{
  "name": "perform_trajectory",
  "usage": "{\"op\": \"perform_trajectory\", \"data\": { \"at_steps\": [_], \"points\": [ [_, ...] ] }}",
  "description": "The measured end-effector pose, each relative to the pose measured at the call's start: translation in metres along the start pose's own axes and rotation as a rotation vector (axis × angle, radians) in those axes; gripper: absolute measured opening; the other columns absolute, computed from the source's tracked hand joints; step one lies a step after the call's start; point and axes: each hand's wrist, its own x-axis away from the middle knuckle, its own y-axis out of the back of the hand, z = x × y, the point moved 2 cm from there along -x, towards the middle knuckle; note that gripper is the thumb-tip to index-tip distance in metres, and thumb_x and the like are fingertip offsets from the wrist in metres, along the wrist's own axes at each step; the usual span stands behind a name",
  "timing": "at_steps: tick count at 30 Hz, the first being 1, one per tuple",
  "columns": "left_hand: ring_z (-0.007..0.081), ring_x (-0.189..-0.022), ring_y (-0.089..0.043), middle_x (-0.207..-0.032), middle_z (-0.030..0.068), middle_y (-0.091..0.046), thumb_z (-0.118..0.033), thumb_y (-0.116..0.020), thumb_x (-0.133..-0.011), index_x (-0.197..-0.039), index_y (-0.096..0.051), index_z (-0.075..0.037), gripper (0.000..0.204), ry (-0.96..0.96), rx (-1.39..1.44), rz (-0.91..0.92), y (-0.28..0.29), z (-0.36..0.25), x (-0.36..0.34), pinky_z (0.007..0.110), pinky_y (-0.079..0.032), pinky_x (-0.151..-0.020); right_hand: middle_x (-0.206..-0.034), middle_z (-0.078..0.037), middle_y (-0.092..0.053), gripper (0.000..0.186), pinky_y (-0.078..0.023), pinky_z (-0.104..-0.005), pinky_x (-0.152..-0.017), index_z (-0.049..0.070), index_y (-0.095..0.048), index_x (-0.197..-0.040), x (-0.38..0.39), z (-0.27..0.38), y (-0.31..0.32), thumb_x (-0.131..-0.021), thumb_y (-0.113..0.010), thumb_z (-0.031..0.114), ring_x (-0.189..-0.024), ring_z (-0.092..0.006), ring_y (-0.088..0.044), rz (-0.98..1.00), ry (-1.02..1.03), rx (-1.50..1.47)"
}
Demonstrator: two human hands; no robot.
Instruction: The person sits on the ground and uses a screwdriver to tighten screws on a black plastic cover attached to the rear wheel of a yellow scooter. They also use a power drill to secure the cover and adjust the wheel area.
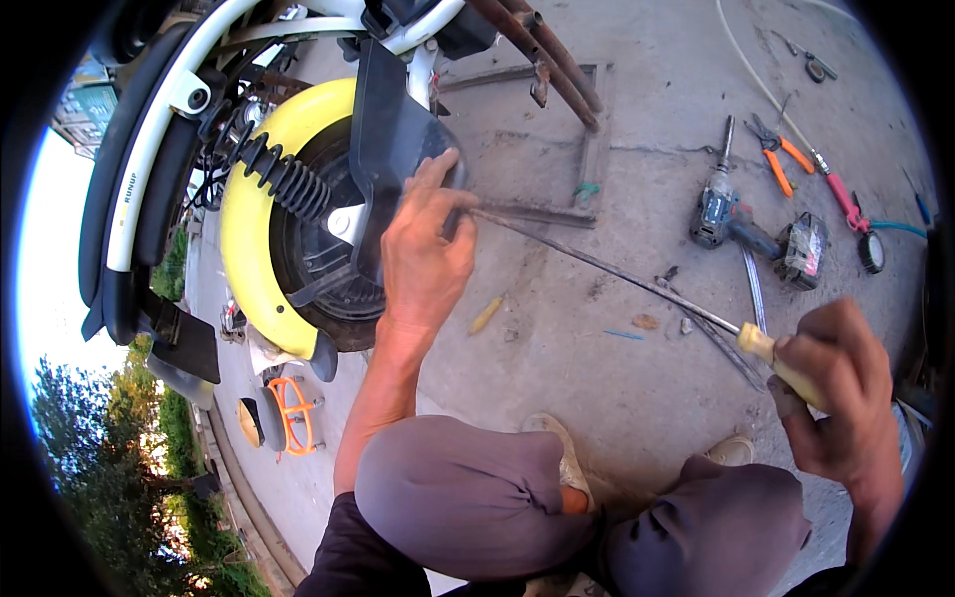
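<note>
clamping r hand tight round the pale yellow handle of a long screwdriver, above the ground toward its right edge. pointing its thin metal shaft across to l hand, ending by the forefinger; can't tell if touching anything at the tip. laying l hand over the right rim of a black cover, w/ bent fingers on its face & thumb apart from forefinger; can't tell if gripping that rim or only pressing.

see black cover beside a dark wheel w/ a yellow fender curving round it, plus a black coil spring just left of the cover.

see cordless driver lying toward the ground's right edge, w/ its battery end nearest that edge. see orange-handled pliers just beyond it, & red-handled air gauge closer to the same edge, joined to a pale hose running off to the far edge.

find small yellow handle & thin blue stick on the ground btwn wheel & r hand, well apart from each other. find flat metal frame farther out, & orange-framed thing, kind unclear, near the curb at the ground's left edge.
</note>
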Motion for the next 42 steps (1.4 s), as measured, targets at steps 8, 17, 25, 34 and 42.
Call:
{"op": "perform_trajectory", "data": {
  "at_steps": [8,17,25,34,42],
  "points": [
    [0.0441,-0.137,-0.059,-0.144,0.0209,-0.065,0.001,-0.07,-0.085,-0.103,-0.075,-0.002,0.019,0.005,0.012,0.0,-0.007,-0.002,-0.001,0.049,-0.044,-0.119,-0.086,-0.017,-0.067,0.039,-0.047,-0.0381,-0.058,-0.005,-0.067,-0.105,-0.004,0.004,-0.002,-0.067,-0.074,0.002,-0.069,-0.0277,-0.062,-0.041,-0.154,-0.222],
    [0.041,-0.136,-0.06,-0.144,0.0192,-0.066,-0.001,-0.072,-0.086,-0.104,-0.072,-0.002,0.017,0.043,0.016,-0.014,-0.003,-0.006,-0.001,0.047,-0.046,-0.118,-0.083,-0.017,-0.069,0.03,-0.049,-0.0357,-0.06,-0.007,-0.066,-0.101,-0.008,0.008,0.005,-0.073,-0.069,0.005,-0.066,-0.0244,-0.062,-0.056,-0.322,-0.356],
    [0.042,-0.134,-0.062,-0.142,0.0182,-0.067,-0.002,-0.072,-0.086,-0.104,-0.072,-0.003,0.017,0.016,-0.006,-0.037,0.003,0.004,0.008,0.049,-0.047,-0.116,-0.104,-0.022,-0.062,0.061,-0.052,-0.0365,-0.066,-0.002,-0.062,-0.13,-0.025,0.019,0.027,-0.071,-0.077,0.002,-0.087,-0.0277,-0.066,0.16,-0.037,0.023],
    [0.0413,-0.128,-0.065,-0.138,0.0177,-0.068,-0.001,-0.072,-0.083,-0.103,-0.073,-0.002,0.019,-0.062,-0.078,-0.048,-0.006,-0.003,0.005,0.049,-0.05,-0.113,-0.09,-0.01,-0.062,0.026,-0.04,-0.0296,-0.057,-0.003,-0.068,-0.115,-0.02,-0.003,0.016,-0.097,-0.065,0.015,-0.067,-0.0109,-0.054,-0.006,-0.341,-0.331],
    [0.0405,-0.128,-0.065,-0.137,0.0147,-0.069,-0.001,-0.072,-0.084,-0.1,-0.071,-0.003,0.016,-0.028,-0.002,-0.071,-0.009,-0.005,0.0,0.048,-0.052,-0.112,-0.105,-0.011,-0.062,0.053,-0.045,-0.0271,-0.064,-0.004,-0.061,-0.128,-0.007,-0.002,0.024,-0.08,-0.072,0.013,-0.073,-0.013,-0.056,-0.095,-0.517,-0.373]
  ]
}}
